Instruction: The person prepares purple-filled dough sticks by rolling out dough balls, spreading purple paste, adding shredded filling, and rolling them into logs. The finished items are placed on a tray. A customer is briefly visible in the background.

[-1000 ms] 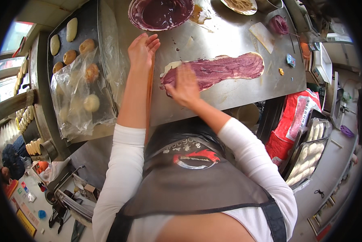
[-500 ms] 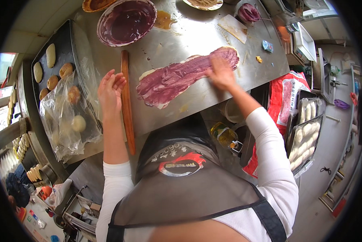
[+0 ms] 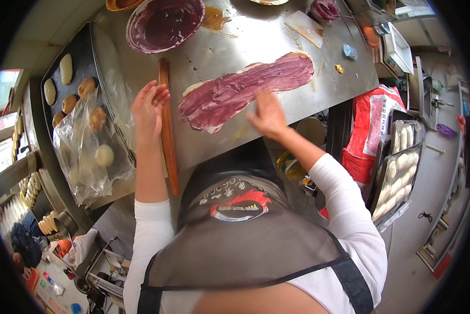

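Note:
A long flat sheet of pale dough (image 3: pixel 229 89), spread with purple paste, lies slantwise on the metal table (image 3: pixel 203 152). My right hand (image 3: pixel 269 115) is at the sheet's near edge, around its middle. Its fingers are stretched out and hold nothing; whether they touch the paste I cannot tell. Left of the sheet, my left hand (image 3: pixel 150 109) hovers palm up beside a wooden rolling pin (image 3: pixel 167 141), fingers loosely curled and nothing in them. Behind the sheet stands a bowl (image 3: pixel 167 23) smeared with the same purple paste.
On the left, a black tray (image 3: pixel 80 63) bears several pale and browned buns, partly under a clear plastic bag (image 3: pixel 86 162). A flat scraper (image 3: pixel 304 29) and a blue packet (image 3: pixel 350 51) lie at the far right. Beside the table are a red sack (image 3: pixel 368 125) and trays of dough rolls (image 3: pixel 397 178).
My right hand has moved off the right end of the purple-coated dough, leftward and toward me, to its near edge. The left hand has stayed by the rolling pin, shifting only slightly.

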Tool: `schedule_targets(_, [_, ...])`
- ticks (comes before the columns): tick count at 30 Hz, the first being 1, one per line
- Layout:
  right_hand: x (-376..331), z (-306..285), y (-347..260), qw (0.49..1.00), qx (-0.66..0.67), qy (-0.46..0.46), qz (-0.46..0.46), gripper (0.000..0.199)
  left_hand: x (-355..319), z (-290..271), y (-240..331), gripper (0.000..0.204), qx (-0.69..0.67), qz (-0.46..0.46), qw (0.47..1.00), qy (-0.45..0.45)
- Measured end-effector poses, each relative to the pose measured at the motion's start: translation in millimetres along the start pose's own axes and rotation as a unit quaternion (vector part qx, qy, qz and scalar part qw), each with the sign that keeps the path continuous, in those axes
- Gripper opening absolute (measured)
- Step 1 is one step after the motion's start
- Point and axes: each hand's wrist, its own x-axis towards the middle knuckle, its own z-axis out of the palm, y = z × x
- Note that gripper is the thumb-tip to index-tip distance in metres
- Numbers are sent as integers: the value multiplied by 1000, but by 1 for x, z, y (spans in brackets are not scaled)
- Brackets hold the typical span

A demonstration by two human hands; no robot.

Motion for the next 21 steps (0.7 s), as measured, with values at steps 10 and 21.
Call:
schedule_targets(10, [93, -38, -41, 954, 21, 198, -225, 53, 49, 9, 6, 31, 55, -30, 998, 20])
schedule_targets(21, [148, -19, -35, 938, 88, 245, -228, 42, 118, 28, -7, 26, 80, -12, 995, 54])
